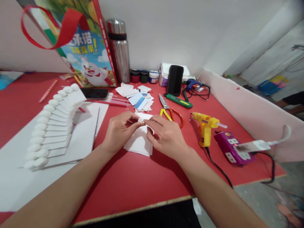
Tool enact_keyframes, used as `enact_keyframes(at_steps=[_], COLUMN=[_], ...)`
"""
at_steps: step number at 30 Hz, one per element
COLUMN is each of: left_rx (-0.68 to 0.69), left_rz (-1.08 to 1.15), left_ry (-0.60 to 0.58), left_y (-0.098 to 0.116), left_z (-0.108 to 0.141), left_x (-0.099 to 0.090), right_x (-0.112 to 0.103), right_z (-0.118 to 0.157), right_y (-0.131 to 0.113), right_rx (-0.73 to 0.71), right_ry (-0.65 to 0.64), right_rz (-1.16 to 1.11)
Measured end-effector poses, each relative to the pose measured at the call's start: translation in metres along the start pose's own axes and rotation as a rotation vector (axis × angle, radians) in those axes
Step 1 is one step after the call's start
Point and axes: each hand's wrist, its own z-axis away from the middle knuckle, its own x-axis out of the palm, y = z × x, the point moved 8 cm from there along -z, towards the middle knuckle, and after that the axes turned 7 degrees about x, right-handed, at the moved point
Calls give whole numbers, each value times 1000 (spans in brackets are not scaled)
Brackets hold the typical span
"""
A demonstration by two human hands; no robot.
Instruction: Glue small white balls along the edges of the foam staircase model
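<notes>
Over the middle of the red table, my left hand [121, 129] and my right hand [167, 134] meet fingertip to fingertip. Between them they pinch a small white round piece [141, 120]; its material is hard to tell. White paper pieces [137, 144] lie on the table right beneath the fingers. To the left stands a curved, fanned row of white cards [58, 131], edged with several white oval pads [41, 126]. Scissors [163, 103] with orange and yellow handles lie just beyond my right hand.
A yellow hot glue gun [205, 126] and purple power strip [231, 148] sit at right. Behind are cut cards [140, 99], a green utility knife [178, 100], an upright phone [175, 80], paint jars [144, 77], a steel flask [120, 53] and a bag [87, 53].
</notes>
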Motion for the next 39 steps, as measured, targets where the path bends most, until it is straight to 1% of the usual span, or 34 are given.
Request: enact_keyframes(at_steps=[3,5,9,11,14,17,19,22,24,27,30,34,36,39], left_rx=[1,-45,-242,-313,-379,-407,-410,-422,-432,-437,-436,-467,-469,-472], left_rz=[10,68,359,478,604,690,732,760,755,754,790,849,867,892], left_ry=[7,3,22,36,3,-46,-60,-83,-113,-146,-146,-147,-155,-165], left_y=[-1,-6,-21,-24,-25,-25,-25,-25,-24,-23,-23,-23,-21,-19], left_z=[0,0,-1,-2,-2,1,3,5,6,7,7,8,8,8], left_x=[1,3,8,9,14,20,22,25,27,29,30,32,33,34], right_x=[2,2,-6,-11,-19,-23,-19,-6,2,12,20,29,32,34], right_z=[0,0,0,0,-1,-1,0,2,3,3,3,6,7,7], right_y=[0,1,8,10,14,25,37,52,56,56,54,55,55,55], right_rx=[0,13,86,113,159,278,404,596,675,729,761,835,865,878], right_ry=[-6,3,115,163,213,240,219,150,118,92,62,9,-15,-47], right_rz=[6,-18,-242,-348,-442,-533,-614,-811,-963,-1109,-1183,-1312,-1351,-1348])
